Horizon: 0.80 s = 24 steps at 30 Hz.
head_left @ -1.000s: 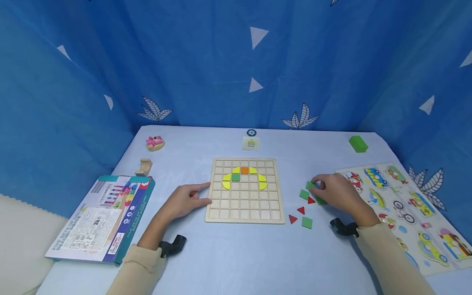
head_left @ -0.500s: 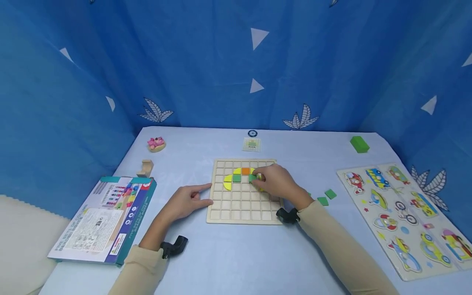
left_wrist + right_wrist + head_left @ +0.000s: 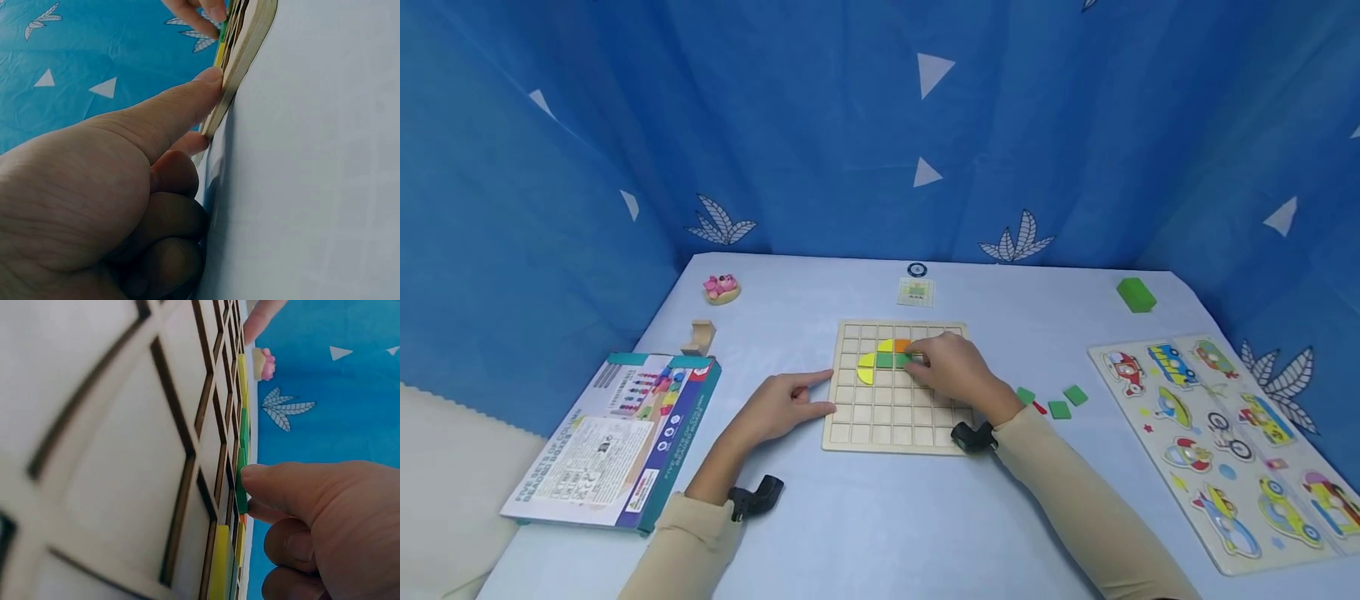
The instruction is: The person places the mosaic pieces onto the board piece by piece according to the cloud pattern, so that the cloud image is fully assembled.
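Observation:
A wooden grid board (image 3: 891, 414) lies mid-table, bearing yellow curved pieces (image 3: 866, 375), an orange square (image 3: 902, 345) and two green square tiles side by side. My right hand (image 3: 951, 364) reaches over the board's upper part and pinches the right-hand green square tile (image 3: 241, 481) at its cell. In the right wrist view the thumb tip is on that tile, index finger beyond it, the other fingers curled. This hand covers the right-side yellow pieces in the head view. My left hand (image 3: 782, 406) touches the board's left edge with extended thumb and index finger, its other fingers curled.
Several green squares (image 3: 1060, 409) and a partly hidden red piece (image 3: 1039, 407) lie right of the board. A picture puzzle (image 3: 1157, 450) is at far right, a box (image 3: 598, 450) at left. Behind stand a pattern card (image 3: 916, 292), a green block (image 3: 1137, 295) and a pink figurine (image 3: 721, 287).
My right hand went from the loose pieces on the right to the board with a green square tile, which now sits beside the first one. The left hand stays at the board's edge.

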Tool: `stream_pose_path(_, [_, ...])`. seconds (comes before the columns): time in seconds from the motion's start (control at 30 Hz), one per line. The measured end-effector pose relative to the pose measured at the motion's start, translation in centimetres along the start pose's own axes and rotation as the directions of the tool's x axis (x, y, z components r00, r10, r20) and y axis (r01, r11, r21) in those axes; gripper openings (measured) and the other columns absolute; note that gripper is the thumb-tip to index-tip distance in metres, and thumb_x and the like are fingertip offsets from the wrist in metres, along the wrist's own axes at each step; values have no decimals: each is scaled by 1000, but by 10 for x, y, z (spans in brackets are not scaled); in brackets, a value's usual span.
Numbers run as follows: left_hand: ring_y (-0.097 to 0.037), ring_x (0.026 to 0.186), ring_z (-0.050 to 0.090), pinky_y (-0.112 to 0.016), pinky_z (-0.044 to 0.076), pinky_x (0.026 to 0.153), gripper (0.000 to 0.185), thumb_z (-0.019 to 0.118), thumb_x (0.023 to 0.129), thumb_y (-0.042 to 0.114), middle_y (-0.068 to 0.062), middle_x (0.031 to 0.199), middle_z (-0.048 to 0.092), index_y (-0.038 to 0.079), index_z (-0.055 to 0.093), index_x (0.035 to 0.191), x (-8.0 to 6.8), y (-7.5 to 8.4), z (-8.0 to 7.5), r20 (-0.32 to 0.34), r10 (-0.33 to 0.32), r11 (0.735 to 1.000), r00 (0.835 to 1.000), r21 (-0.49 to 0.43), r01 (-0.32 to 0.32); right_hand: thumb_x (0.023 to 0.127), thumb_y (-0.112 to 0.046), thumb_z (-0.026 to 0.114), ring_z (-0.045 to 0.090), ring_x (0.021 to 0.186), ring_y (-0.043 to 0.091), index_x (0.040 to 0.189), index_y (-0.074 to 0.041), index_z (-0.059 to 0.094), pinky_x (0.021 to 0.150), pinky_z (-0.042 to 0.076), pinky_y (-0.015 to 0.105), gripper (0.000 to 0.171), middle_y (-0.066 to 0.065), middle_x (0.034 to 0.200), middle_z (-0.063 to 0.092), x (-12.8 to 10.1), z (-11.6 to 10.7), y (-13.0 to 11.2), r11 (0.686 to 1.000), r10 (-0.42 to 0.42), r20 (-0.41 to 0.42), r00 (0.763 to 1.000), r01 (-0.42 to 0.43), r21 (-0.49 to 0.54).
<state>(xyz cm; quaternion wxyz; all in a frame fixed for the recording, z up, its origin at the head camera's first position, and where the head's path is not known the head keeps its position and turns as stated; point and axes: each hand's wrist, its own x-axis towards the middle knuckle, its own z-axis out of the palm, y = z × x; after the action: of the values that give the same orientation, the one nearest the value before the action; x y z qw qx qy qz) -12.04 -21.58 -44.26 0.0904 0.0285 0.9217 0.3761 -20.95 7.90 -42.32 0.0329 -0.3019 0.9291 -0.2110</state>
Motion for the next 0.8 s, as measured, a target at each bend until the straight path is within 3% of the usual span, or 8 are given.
stream_pose_path(0.2, [-15, 54, 40, -28, 30, 52, 61, 83, 87, 40, 2, 59, 46, 20, 64, 141, -1, -1, 1, -5, 11, 1000, 1000, -11, -11, 96, -27, 73, 45, 54, 12, 118, -14, 78, 51, 32, 28, 26, -7, 59, 52, 1, 0, -1, 1000, -15, -8, 1000, 15, 15])
stream_pose_path(0.37, [-14, 54, 39, -28, 30, 52, 61, 82, 87, 40, 2, 59, 46, 20, 64, 141, 0, -2, 3, -5, 21, 1000, 1000, -15, -21, 96, -29, 74, 46, 58, 15, 120, -15, 77, 55, 35, 32, 28, -5, 61, 51, -16, -16, 9, 998, 63, -49, 997, -63, -3])
stream_pose_path(0.6, [-14, 53, 40, -29, 31, 53, 61, 81, 88, 41, 2, 59, 47, 22, 63, 142, 2, 3, -2, -1, 13, 1000, 1000, 5, -13, 93, -22, 78, 47, 56, 16, 124, -11, 75, 52, 39, 31, 33, -3, 62, 51, -80, -55, 52, 979, 200, -91, 975, -202, -11])
stream_pose_path(0.8, [-15, 53, 41, -29, 31, 52, 61, 81, 88, 40, 1, 59, 47, 21, 64, 142, -1, 2, -6, -3, 7, 1000, 1000, 6, -7, 92, -22, 77, 48, 60, 18, 123, -1, 71, 53, 38, 32, 38, -1, 64, 54, -141, -65, 81, 916, 390, -128, 912, -398, -43])
